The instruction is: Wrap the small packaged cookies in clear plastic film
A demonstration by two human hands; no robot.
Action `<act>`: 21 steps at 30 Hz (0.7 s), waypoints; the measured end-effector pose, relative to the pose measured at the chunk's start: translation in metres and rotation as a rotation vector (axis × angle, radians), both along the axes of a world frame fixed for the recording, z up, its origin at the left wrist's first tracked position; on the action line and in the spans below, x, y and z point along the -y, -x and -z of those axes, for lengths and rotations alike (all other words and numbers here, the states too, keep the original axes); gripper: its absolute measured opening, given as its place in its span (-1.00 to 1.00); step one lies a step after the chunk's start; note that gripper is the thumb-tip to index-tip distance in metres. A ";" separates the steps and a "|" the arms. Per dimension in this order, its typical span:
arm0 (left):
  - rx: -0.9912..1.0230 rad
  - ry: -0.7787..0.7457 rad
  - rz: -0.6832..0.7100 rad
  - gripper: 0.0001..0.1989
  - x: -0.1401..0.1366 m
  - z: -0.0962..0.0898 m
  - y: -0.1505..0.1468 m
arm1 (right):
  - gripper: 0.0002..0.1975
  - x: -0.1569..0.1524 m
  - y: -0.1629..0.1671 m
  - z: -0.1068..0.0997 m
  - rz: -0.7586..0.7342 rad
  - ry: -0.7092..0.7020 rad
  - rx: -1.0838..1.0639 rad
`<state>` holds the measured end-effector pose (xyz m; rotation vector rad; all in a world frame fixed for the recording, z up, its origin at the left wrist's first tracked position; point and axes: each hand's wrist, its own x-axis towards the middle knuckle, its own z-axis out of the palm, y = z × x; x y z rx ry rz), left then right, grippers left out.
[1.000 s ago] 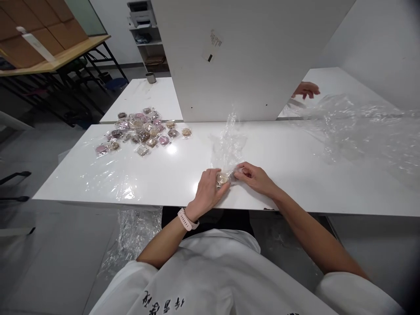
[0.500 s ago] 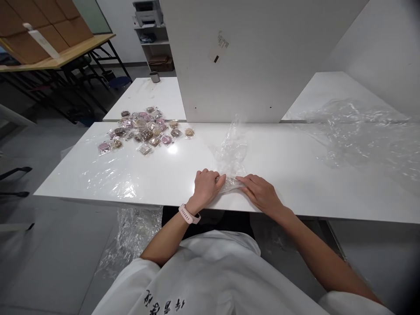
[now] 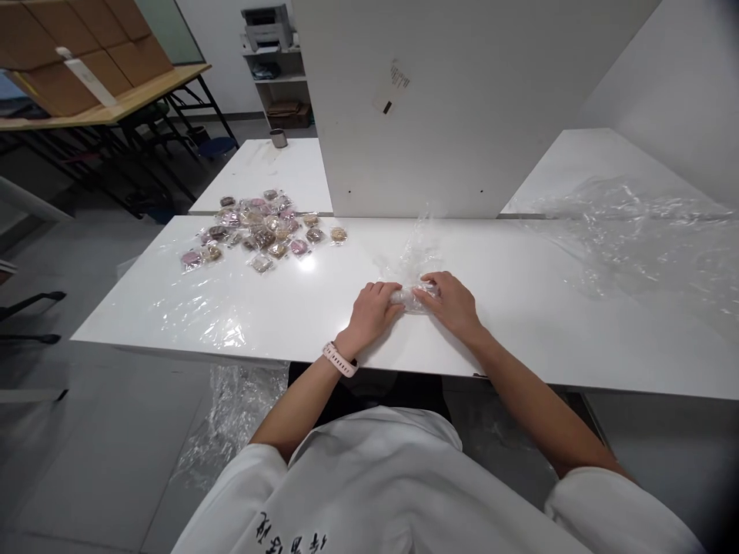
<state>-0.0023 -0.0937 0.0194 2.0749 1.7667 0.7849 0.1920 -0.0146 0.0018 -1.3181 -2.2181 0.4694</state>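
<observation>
A clear plastic bag (image 3: 416,254) lies on the white table (image 3: 519,323) in front of me, its near end bunched into a roll. My left hand (image 3: 374,309), with a pink band at the wrist, is closed on the left end of that roll. At the right end, my right hand (image 3: 453,304) pinches the roll between thumb and fingers. The bag's loose, crumpled far part spreads away toward the upright panel. Whether anything is inside the roll I cannot tell.
Several small wrapped cookies (image 3: 262,231) are heaped at the left of the table. Crumpled clear plastic film (image 3: 635,238) covers the right side. More clear film (image 3: 231,415) hangs below the front edge at left. A white upright panel (image 3: 462,100) stands behind the table.
Both hands have moved a little away from me along the bag, rolling its near end farther forward. The bag's loose far part now looks shorter.
</observation>
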 end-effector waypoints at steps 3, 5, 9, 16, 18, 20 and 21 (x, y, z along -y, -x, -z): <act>0.108 0.115 -0.038 -0.80 -0.012 -0.009 0.007 | -0.64 0.012 -0.003 0.008 -0.183 -0.206 -0.043; 0.183 0.218 -0.054 -0.76 -0.019 -0.016 0.010 | -0.61 0.018 -0.007 0.011 -0.319 -0.210 -0.002; 0.153 0.296 -0.093 -0.72 -0.030 -0.020 0.010 | -0.63 0.015 -0.010 0.009 -0.275 -0.129 -0.004; 0.128 0.184 -0.280 -0.62 -0.074 -0.004 0.013 | -0.63 -0.024 0.011 -0.005 -0.011 0.209 -0.091; 0.134 0.194 -0.296 -0.65 -0.085 -0.002 0.013 | -0.65 -0.030 0.016 -0.002 0.058 0.048 -0.072; 0.139 0.182 -0.296 -0.69 -0.092 0.001 0.012 | -0.70 -0.031 0.018 0.005 -0.004 -0.154 -0.031; 0.141 0.169 -0.298 -0.73 -0.093 0.003 0.012 | -0.68 -0.029 0.018 0.008 -0.087 -0.218 -0.002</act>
